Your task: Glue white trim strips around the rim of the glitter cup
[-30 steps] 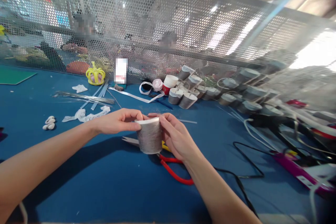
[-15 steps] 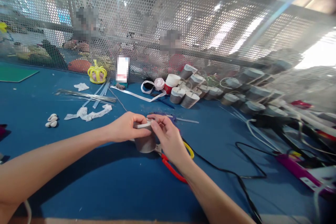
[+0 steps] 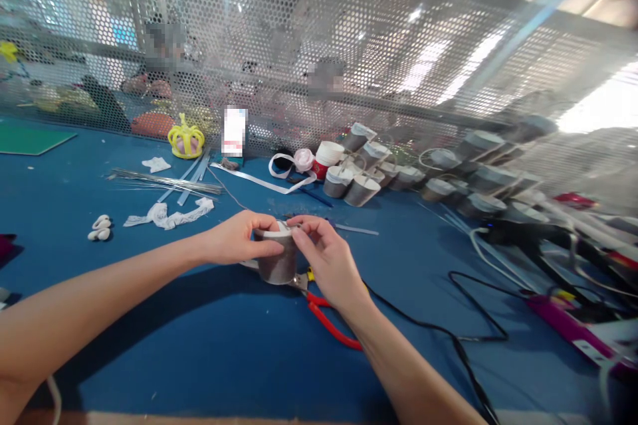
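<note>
A small grey cup with a white rim is between my hands above the blue table. My left hand grips its left side, thumb on the outer wall and fingers over the rim. My right hand pinches the right side of the rim between thumb and fingers; whether a small piece is also in that pinch is hidden. Scissors with a red handle lie just below the cup. Their blades are partly covered by the cup, and my right hand hides most of the other, yellow handle.
Several similar grey cups are piled at the back right. White lace, thin wires and a yellow crown-shaped piece lie on the left. A black cable runs across the right. A perforated metal screen closes the back, with people behind.
My right hand has shifted slightly right along the rim, showing more of the cup's wall and opening. My left hand keeps its grip. The yellow scissor handle is now mostly hidden.
</note>
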Demonstrator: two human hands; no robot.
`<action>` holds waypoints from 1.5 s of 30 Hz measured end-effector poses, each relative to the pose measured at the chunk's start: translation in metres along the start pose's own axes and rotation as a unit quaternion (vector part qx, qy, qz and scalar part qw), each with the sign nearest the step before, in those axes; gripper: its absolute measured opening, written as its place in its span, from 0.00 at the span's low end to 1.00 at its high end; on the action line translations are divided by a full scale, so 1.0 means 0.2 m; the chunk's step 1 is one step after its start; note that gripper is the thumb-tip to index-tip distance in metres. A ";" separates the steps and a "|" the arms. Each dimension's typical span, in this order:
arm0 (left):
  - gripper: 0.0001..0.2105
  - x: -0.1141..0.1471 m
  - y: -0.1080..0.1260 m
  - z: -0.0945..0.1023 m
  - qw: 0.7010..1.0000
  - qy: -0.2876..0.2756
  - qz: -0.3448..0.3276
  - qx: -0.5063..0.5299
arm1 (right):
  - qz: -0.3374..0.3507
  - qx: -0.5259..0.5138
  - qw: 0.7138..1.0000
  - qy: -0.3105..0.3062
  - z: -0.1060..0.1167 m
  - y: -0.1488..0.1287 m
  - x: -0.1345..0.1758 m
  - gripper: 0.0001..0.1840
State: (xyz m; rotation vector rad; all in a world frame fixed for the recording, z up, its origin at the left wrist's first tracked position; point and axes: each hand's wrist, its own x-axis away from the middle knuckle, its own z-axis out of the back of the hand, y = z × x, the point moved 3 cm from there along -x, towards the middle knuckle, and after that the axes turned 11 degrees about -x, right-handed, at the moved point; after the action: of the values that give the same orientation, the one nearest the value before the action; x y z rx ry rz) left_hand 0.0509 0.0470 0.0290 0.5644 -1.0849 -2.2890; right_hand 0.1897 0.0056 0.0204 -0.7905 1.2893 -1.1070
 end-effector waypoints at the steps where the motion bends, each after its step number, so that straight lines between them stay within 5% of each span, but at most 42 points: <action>1: 0.06 0.00 0.00 0.00 1.000 0.002 0.001 -0.006 | 0.001 0.009 1.000 0.002 0.00 0.00 0.00 0.07; 15: 0.09 0.00 0.02 -0.01 0.998 0.031 0.039 -0.039 | 0.026 0.010 1.000 -0.012 -0.04 0.01 0.02 0.06; 21: 0.07 0.01 0.03 0.01 0.997 0.038 0.022 -0.056 | -0.042 -0.039 0.998 0.032 -0.01 -0.02 -0.06 0.08; 25: 0.07 0.01 0.03 0.01 0.996 0.043 -0.006 -0.083 | -0.105 -0.081 0.991 0.030 0.00 -0.02 -0.20 0.08; 32: 0.07 0.00 -0.02 -0.01 0.995 0.061 -0.021 -0.073 | -0.160 -0.076 0.981 -0.084 -0.14 -0.06 -0.65 0.09; 38: 0.08 -0.02 -0.06 -0.02 0.998 0.057 0.010 0.031 | -0.072 -0.093 0.987 -0.108 -0.33 -0.20 -0.85 0.06; 42: 0.09 -0.03 -0.09 -0.02 0.991 0.099 0.040 0.085 | -0.062 0.072 0.966 -0.239 -0.36 -0.22 -0.76 0.02; 45: 0.09 -0.04 -0.14 -0.02 0.984 0.139 0.051 0.098 | -0.044 0.203 0.953 -0.222 -0.23 -0.21 -0.67 0.04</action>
State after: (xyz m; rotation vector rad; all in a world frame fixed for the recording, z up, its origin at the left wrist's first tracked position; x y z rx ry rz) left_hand 0.0510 0.0647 0.0066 0.8558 -1.1751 -1.9578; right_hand 0.1468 0.1246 0.0965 -0.7332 0.6256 -1.1356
